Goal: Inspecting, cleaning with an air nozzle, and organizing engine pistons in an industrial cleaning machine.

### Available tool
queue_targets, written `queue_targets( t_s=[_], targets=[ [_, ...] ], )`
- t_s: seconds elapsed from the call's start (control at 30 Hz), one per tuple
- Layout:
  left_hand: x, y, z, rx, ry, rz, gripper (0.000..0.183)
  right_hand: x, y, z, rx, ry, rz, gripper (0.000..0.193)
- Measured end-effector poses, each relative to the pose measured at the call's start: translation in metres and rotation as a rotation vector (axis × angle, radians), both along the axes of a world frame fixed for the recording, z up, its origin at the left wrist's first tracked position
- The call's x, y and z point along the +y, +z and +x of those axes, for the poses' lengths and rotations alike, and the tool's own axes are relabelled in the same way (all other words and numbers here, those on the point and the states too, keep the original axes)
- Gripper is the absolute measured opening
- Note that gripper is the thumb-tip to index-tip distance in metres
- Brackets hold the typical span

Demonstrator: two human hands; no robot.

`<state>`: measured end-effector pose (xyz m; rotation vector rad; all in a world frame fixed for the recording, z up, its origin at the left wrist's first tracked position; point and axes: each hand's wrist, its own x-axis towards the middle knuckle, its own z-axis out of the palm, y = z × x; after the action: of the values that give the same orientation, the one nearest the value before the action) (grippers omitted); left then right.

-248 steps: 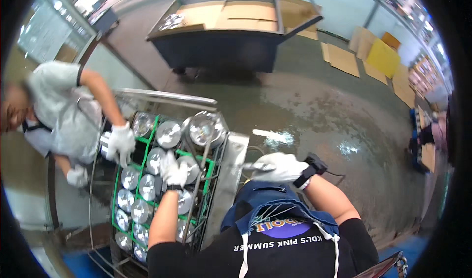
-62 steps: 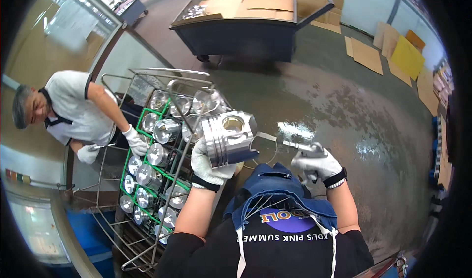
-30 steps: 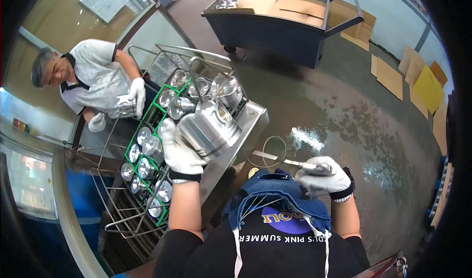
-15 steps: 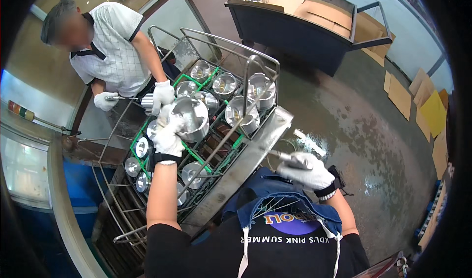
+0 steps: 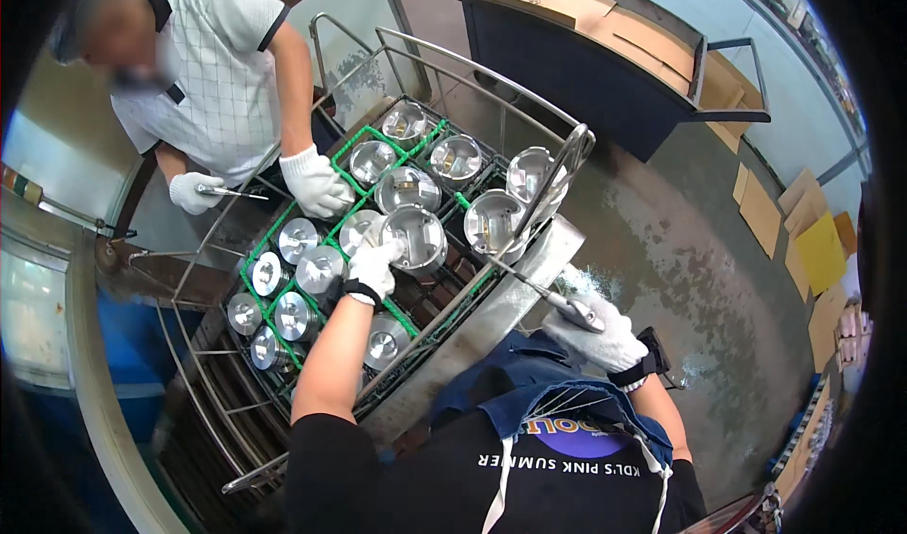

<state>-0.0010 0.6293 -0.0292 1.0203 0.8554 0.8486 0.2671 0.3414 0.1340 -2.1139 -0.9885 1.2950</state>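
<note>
**Piston upright under the left glove, tool slanting from the right**

My left hand [image 5: 371, 268], in a white glove, has its fingers clasped around the left side of a silvery piston [image 5: 416, 237]. The piston is over the inner part of the rack [image 5: 574, 147], toward its near long edge. Its round end faces up toward my camera and its long axis runs nearly vertical, leaning slightly; I can't tell whether its base rests on the rack.

My right hand [image 5: 595, 331], well apart from the left, is closed around a slim metal tool [image 5: 570, 305]. The tool's long axis slants up and left from the glove, its thin tip reaching the rack's near long edge, just beside another piston [image 5: 494, 222]. Below the tool runs a metal ledge [image 5: 557, 241] along that edge.

More pistons stand in rows between green dividers [image 5: 333, 163]. Across the rack's far edge I see a co-worker [image 5: 213, 81], one gloved hand over that edge, the other holding a thin metal tool [image 5: 231, 192].
</note>
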Motion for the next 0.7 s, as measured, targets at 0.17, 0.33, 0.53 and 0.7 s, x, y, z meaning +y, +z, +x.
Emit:
queue_targets(
  t_s=[0.17,0.33,0.53,0.7],
  targets=[
    [0.004,0.033,-0.039,0.527,0.259,0.052,0.019,0.02,0.006,-0.006,-0.045,0.268,0.091,0.029],
    [-0.037,0.084,-0.063,1.645,-0.865,0.348,0.057,0.029,0.003,-0.015,-0.254,0.482,0.508,0.024],
    [-0.069,0.02,-0.103,1.073,-0.634,-0.075,0.081,0.039,0.01,-0.021,-0.221,0.542,0.274,0.03],
    [-0.076,0.028,-0.096,1.298,-0.572,0.136,0.07,0.025,-0.002,-0.022,-0.266,0.28,0.159,0.037]
  ],
)
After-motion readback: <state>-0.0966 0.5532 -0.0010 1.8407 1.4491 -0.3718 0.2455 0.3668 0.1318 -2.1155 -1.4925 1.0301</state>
